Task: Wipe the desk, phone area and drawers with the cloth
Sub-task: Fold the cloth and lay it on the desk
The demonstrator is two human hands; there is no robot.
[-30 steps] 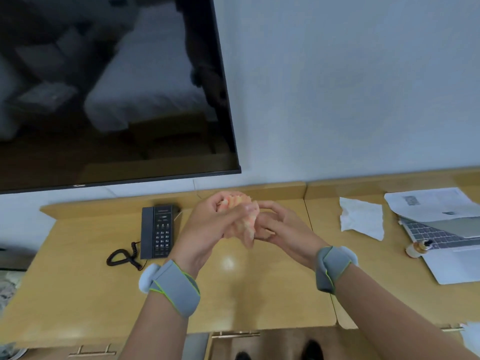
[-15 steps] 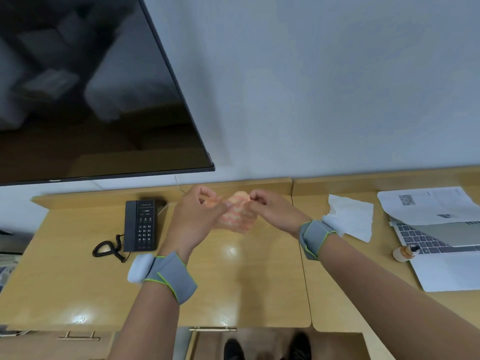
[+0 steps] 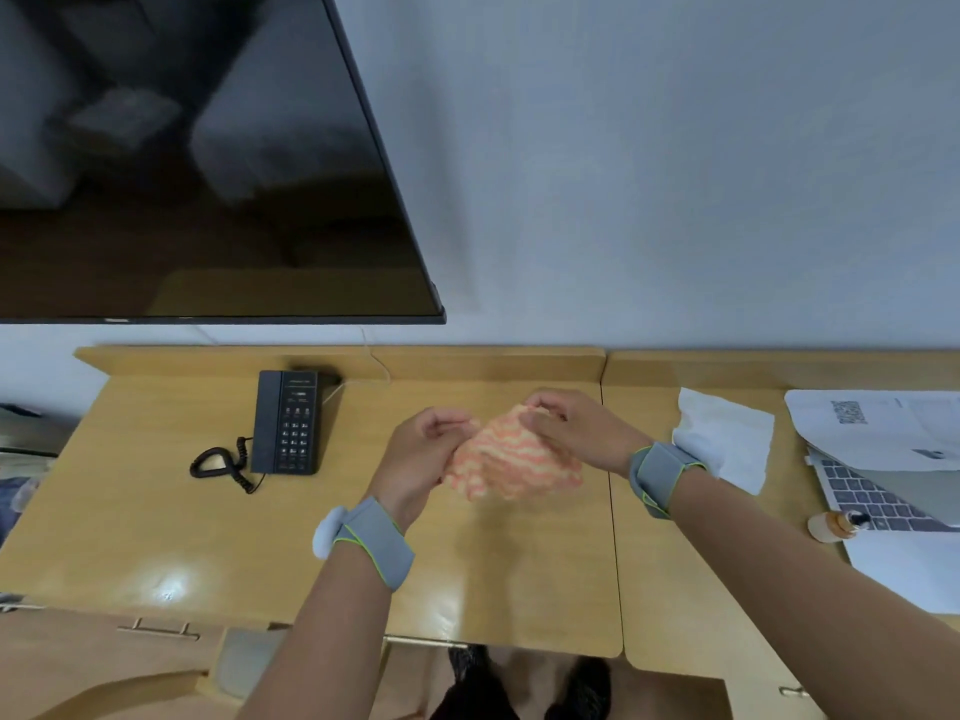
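Observation:
An orange and cream striped cloth (image 3: 511,459) hangs spread between my two hands above the wooden desk (image 3: 156,522). My left hand (image 3: 421,454) pinches its left edge and my right hand (image 3: 576,428) pinches its top right corner. A black desk phone (image 3: 287,422) with a coiled cord lies at the back left of the desk, well left of my hands. A drawer front with a metal handle (image 3: 158,630) shows below the desk's front edge at the left.
A wall-mounted dark TV (image 3: 197,158) hangs above the phone. To the right lie a white tissue (image 3: 727,441), printed papers (image 3: 878,428), a laptop (image 3: 872,498) and a small bottle (image 3: 834,524). My feet show below the desk edge.
The cloth was bunched between my hands; now my hands have drawn apart and it is opened out. The view has shifted slightly.

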